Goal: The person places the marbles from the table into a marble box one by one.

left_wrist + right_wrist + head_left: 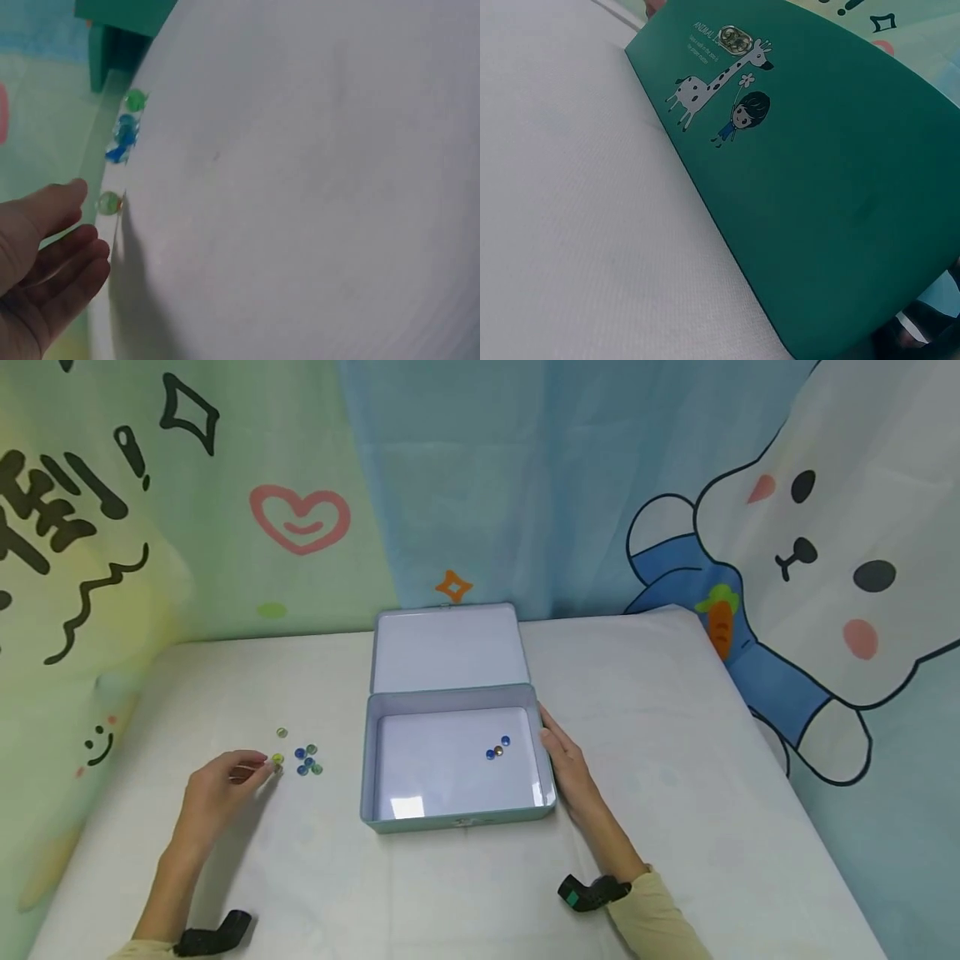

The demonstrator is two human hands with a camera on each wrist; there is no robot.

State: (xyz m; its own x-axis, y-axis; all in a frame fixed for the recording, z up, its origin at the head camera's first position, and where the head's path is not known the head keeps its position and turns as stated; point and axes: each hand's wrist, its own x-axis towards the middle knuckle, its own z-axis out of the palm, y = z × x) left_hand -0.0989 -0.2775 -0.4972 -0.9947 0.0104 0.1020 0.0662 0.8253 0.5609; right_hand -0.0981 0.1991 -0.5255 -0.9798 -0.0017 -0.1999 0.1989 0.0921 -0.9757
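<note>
My left hand point(225, 781) reaches toward a yellow-green marble point(277, 758) on the white table, its fingertips right beside it. In the left wrist view the thumb and fingers stand apart, with a clear greenish marble point(109, 202) just beyond them. Several blue and green marbles point(301, 752) lie close to the right of that hand, and another marble point(281, 732) sits farther back. My right hand point(570, 767) rests against the right side of an open tin box point(459, 821). Two blue marbles point(506, 741) and an amber marble point(498, 750) lie inside, toward its right.
The box's hinged lid point(450, 649) is raised at the back, near a printed curtain point(480, 485). A white cloth point(660, 710) covers the table. The box's green front point(817, 172) bears a giraffe drawing and a metal clasp point(735, 40).
</note>
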